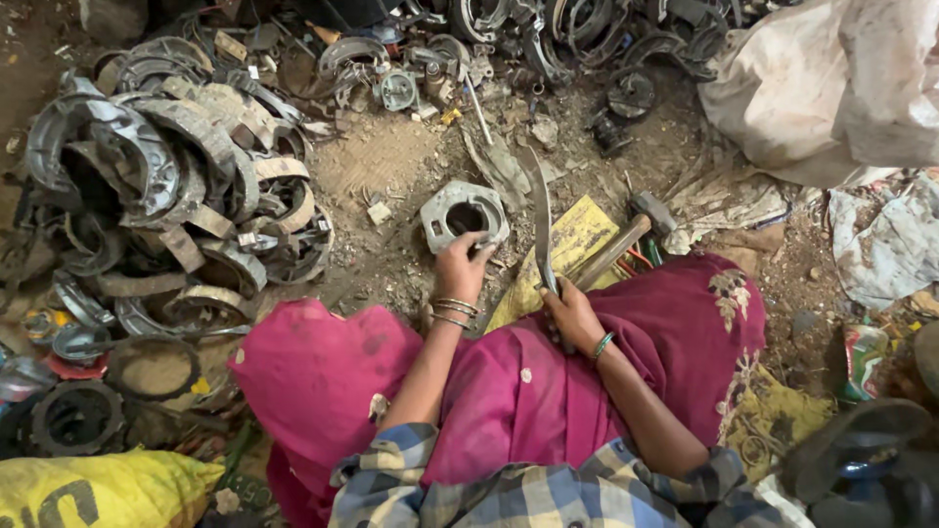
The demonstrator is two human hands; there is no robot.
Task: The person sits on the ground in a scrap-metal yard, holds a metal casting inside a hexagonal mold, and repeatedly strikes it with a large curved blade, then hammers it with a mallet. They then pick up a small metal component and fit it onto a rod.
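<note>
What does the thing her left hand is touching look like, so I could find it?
Start at the pink cloth across the lap, then follow the left hand up to the dirt. It grips a grey metal casting: squarish, with one big round hole, unlike the curved strips piled beside it.

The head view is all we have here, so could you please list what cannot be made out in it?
- Right hand: its grip on the curved blade is hidden by the hand's back.
- Hammer: handle end hidden behind the blade.
- Grey ring casting: left hand covers its near edge.
</note>
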